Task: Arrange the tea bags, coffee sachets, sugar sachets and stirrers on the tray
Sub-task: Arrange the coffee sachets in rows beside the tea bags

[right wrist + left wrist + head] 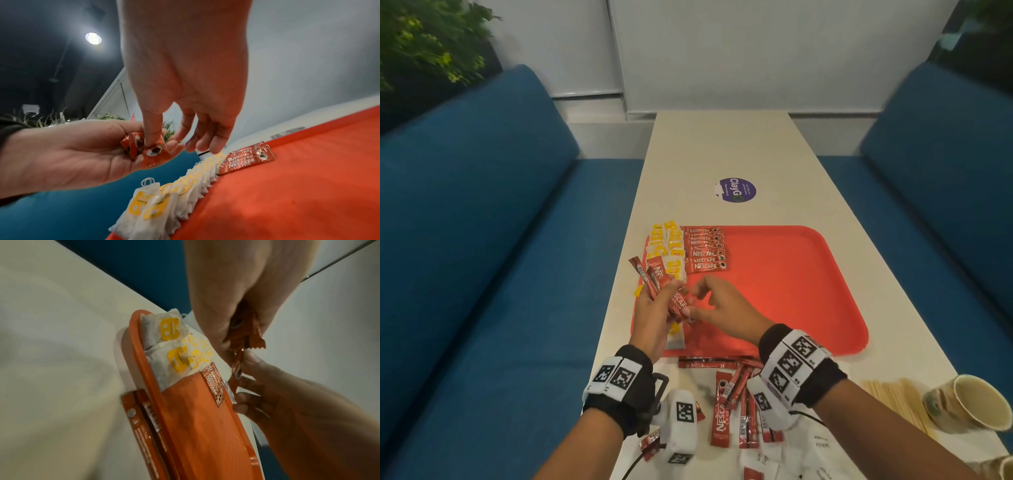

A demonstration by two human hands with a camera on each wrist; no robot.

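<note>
The red tray (pixel 784 291) lies on the white table. Tea bags (pixel 666 246) with yellow tags line its left edge, and a row of red coffee sachets (pixel 707 251) lies beside them. Above the tray's near left corner my left hand (pixel 654 318) grips a bunch of coffee sachets (pixel 655 275). My right hand (pixel 714 303) pinches one sachet (pixel 678 303) of that bunch, thumb on top (pixel 152 138) in the right wrist view. Loose coffee sachets (pixel 726 407) and white sugar sachets (pixel 794 459) lie on the table near me. Wooden stirrers (pixel 893 397) lie at the right.
A paper cup (pixel 969 401) lies on its side at the near right, beside the stirrers. A purple sticker (pixel 736 190) marks the far tabletop. Blue sofas (pixel 482 240) flank the table on both sides. The tray's middle and right are bare.
</note>
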